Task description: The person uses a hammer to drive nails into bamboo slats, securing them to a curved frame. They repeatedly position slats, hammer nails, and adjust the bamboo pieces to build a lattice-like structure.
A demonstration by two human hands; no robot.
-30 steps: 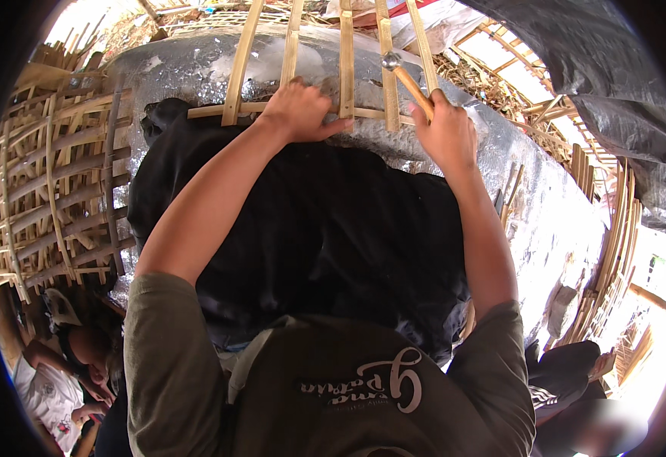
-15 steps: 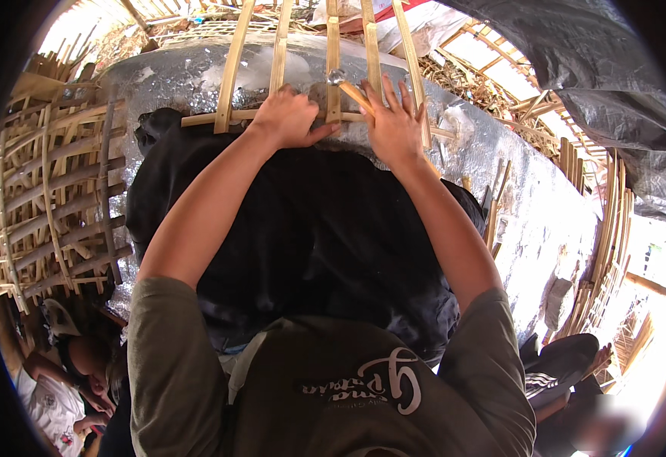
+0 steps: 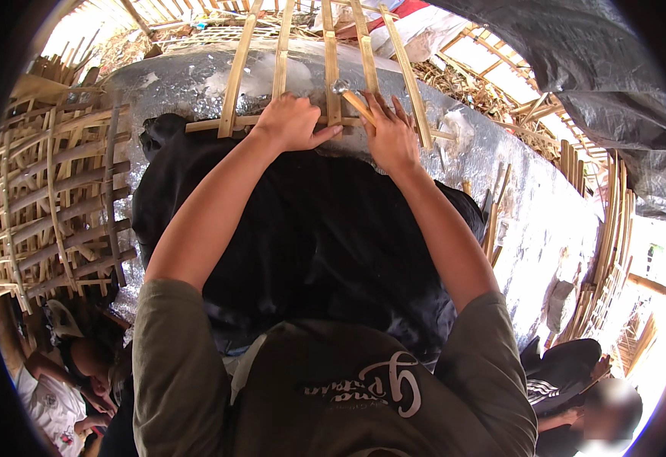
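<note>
A bamboo frame of several long slats (image 3: 237,72) on a thin crosspiece (image 3: 205,126) lies over a silvery sheet, reaching away from me. My left hand (image 3: 287,124) is closed over the crosspiece beside the second slat, its thumb pointing right toward the middle slat. In my right hand (image 3: 394,142) is a hammer (image 3: 357,105), its shiny round head above the middle slat and its light wooden handle running under my palm. The fingers of this hand rest by the fourth slat. Whatever lies under my left fingers is hidden.
Black cloth (image 3: 325,236) covers the space between my forearms. A woven bamboo panel (image 3: 59,198) stands at left. Bamboo strips (image 3: 493,217) lean at right. People sit low at both sides, one in a white shirt (image 3: 47,404). Dark plastic sheeting (image 3: 607,99) hangs at upper right.
The slats' far ends appear closer together, and a far crosspiece has come into view. My right fingers have drawn in from spread. The hammer head sits slightly lower in view.
</note>
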